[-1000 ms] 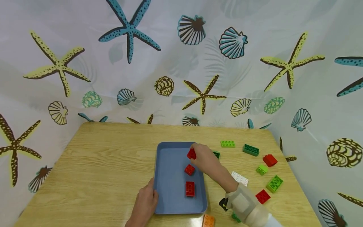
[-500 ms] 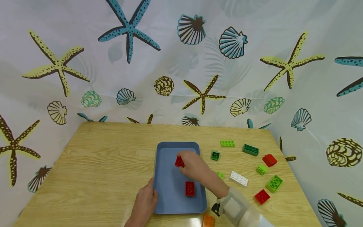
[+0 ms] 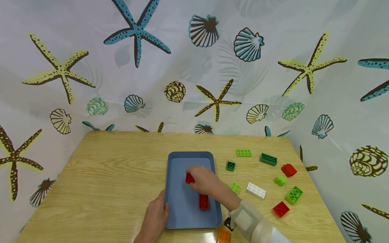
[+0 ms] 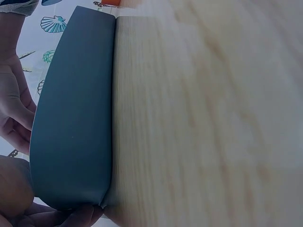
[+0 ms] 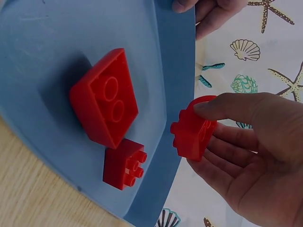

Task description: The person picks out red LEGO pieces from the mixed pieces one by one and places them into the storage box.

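Note:
My right hand pinches a red toy building brick between thumb and fingers, above the blue tray. In the right wrist view the held brick has studs on one side and a curved edge by the thumb. Two more red bricks lie inside the tray: a larger one with its hollow underside showing, and a smaller studded one. The head view shows the larger one, while my right hand covers the smaller. My left hand grips the tray's left wall, thumb at the rim.
Right of the tray, several loose bricks are spread over the wooden table, among them a white one, a dark green one and a red one. An orange brick sits near the tray's front right corner. Patterned cloth hangs behind.
My right hand has moved left and nearer over the tray, still holding the red brick. The smaller brick in the tray went out of sight behind it. My left hand stays put.

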A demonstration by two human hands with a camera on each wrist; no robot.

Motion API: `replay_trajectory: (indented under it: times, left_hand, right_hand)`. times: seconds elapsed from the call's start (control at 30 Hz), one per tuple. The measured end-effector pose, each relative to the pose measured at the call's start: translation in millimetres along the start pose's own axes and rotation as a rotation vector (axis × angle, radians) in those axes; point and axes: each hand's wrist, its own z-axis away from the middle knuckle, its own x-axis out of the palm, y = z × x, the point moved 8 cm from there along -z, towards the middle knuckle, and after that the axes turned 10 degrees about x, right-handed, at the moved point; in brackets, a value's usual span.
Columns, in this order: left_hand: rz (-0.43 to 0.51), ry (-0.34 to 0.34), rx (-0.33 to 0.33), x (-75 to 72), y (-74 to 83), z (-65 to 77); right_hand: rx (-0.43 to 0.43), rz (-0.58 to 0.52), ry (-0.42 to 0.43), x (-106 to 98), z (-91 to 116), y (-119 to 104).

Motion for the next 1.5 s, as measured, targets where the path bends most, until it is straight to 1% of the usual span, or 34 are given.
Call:
replay_trajectory:
  times: [0.17,0.53,0.7,0.93,1.17,1.37,1.5]
  left_hand:
    - [-0.003,0.003,0.013,-1.1,1.2,0.9]
    - [-0.018,0.033,0.048,-2.4,1.9,1.3]
    - [-0.012,0.022,0.045,-1.2,1.6,1.3]
    - [-0.009,0.004,0.021,0.1,0.7,1.1]
    - [-0.014,0.03,0.034,-1.4,0.0,1.6]
    - [-0.013,0.017,0.014,-0.1,-1.4,1.6]
    - [-0.012,0.022,0.022,-0.4,-1.3,1.2]
  right_hand:
    - [-0.014,0.016,-0.015,7,-2,-2]
    - [0.001,0.036,-0.039,17,-3,-2]
    - [0.013,0.049,-0.065,22,-3,-1]
    - [0.017,0.068,-0.091,28,-3,-2]
    - [0.036,0.058,-0.137,34,-3,0]
    - [0.032,0.087,-0.144,36,-3,2]
    - [0.043,0.095,-0.152,37,-5,4]
